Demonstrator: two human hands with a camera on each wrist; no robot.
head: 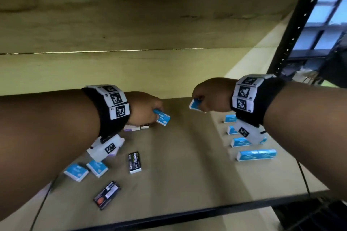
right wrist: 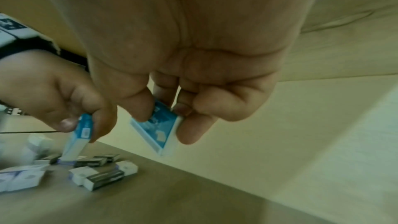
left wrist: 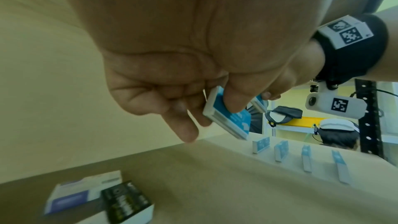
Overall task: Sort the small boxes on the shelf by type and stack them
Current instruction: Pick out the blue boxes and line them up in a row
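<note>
**Both hands holding blue boxes above shelf**

Left hand (head: pixel 144 108), centre-left of the head frame: grip pinched a blue box (head: pixel 161 117) between thumb and fingers, clear of the shelf (head: pixel 187 165). Right hand (head: pixel 210 95), centre-right: grip likewise pinched a second blue box (head: pixel 195 104), held tilted in the air. Row of blue boxes (head: pixel 242 141) stood on edge at right of frame. Lower left: two loose blue boxes (head: pixel 86 169) and two black boxes (head: pixel 134 162) lay flat. Pale boxes (right wrist: pixel 23 178) lay beneath the left hand, blurred.
</note>
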